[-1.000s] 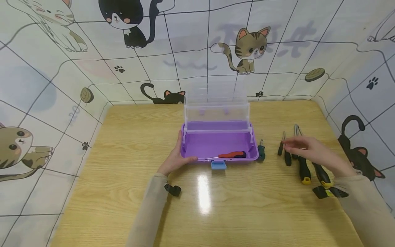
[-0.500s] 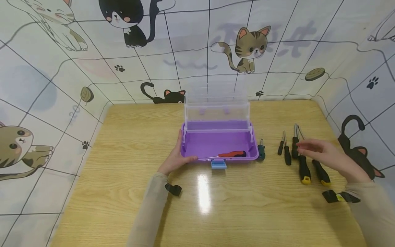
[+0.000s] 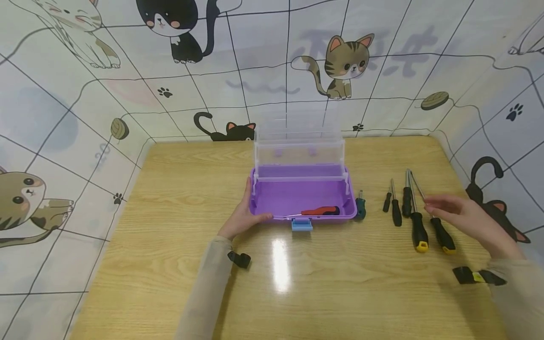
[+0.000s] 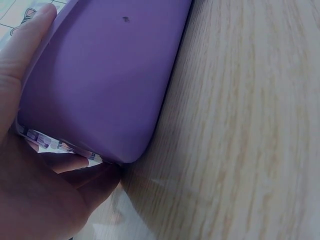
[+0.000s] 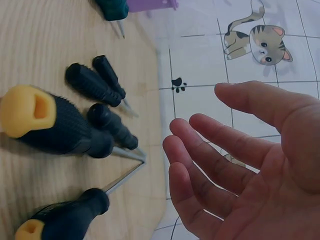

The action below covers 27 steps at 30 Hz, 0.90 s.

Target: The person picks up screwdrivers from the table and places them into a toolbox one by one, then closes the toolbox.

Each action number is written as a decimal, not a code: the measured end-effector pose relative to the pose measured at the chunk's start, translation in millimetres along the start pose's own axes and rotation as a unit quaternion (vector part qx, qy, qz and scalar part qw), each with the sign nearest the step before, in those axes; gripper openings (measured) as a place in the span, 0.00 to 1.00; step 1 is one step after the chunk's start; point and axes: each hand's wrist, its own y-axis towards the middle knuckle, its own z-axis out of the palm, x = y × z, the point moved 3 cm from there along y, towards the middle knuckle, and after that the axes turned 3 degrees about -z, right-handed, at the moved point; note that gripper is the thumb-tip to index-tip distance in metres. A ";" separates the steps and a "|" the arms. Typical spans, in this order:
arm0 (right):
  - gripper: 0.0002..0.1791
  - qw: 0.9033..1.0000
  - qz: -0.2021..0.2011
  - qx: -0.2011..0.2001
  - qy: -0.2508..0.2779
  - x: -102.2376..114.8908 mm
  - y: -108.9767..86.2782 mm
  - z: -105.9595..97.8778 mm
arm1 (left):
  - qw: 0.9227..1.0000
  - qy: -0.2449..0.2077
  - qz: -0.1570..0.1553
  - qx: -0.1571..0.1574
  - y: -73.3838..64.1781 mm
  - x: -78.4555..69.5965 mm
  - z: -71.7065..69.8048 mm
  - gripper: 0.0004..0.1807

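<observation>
A purple toolbox (image 3: 280,196) stands on the table with its clear lid (image 3: 299,137) raised. My left hand (image 3: 239,221) holds its left front corner, thumb along the front rim and fingers against the side wall (image 4: 105,80). Inside, along the front, lies a red-and-black screwdriver (image 3: 320,211). Over the right of the table, my right hand (image 5: 240,160) is held with its fingers loosely bent and nothing in it. Nearest to it is a large black screwdriver with a yellow end (image 3: 443,236); a similar large screwdriver (image 3: 418,231) lies left of that one.
Beside the toolbox's right wall lies a stubby dark green screwdriver (image 3: 360,208). Several smaller black screwdrivers (image 3: 396,213) lie between it and the large ones. A blue latch (image 3: 301,225) hangs at the toolbox front. Cat-patterned walls border the table's back and sides.
My right hand has moved to the right, from above the small black screwdrivers to beside the rightmost large one. The left hand and the toolbox have stayed in place.
</observation>
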 end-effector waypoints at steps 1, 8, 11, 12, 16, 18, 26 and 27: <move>0.30 1.000 -0.001 0.001 0.001 -2.2 -0.4 0.8 | 1.000 -0.001 -0.001 0.000 0.1 0.0 0.1 0.72; 0.31 1.000 0.013 -0.007 0.002 -16.3 -4.0 6.3 | 1.000 -0.011 0.006 0.009 -3.3 -11.2 0.0 0.70; 0.31 1.000 0.014 -0.016 0.002 -20.4 -6.5 8.1 | 1.000 -0.015 0.012 0.005 -0.9 -6.2 0.1 0.71; 0.32 1.000 0.020 -0.019 -0.001 -21.8 -7.3 8.8 | 1.000 -0.010 0.011 0.002 0.5 -2.3 0.2 0.71; 0.32 0.999 0.038 -0.028 0.006 -30.0 -9.4 11.9 | 1.000 -0.001 0.004 0.002 -0.3 -1.0 -0.2 0.71; 0.31 0.999 0.038 -0.033 0.005 -34.3 -10.6 13.2 | 1.000 0.003 0.001 0.003 -0.7 -1.2 -0.2 0.71; 0.30 0.996 0.049 -0.071 0.018 -49.1 -15.4 20.5 | 1.000 -0.002 0.002 0.007 -1.1 -2.4 0.5 0.71; 0.30 0.995 0.054 -0.075 0.023 -51.1 -15.7 21.4 | 1.000 -0.005 0.002 0.007 -1.2 -2.2 0.5 0.71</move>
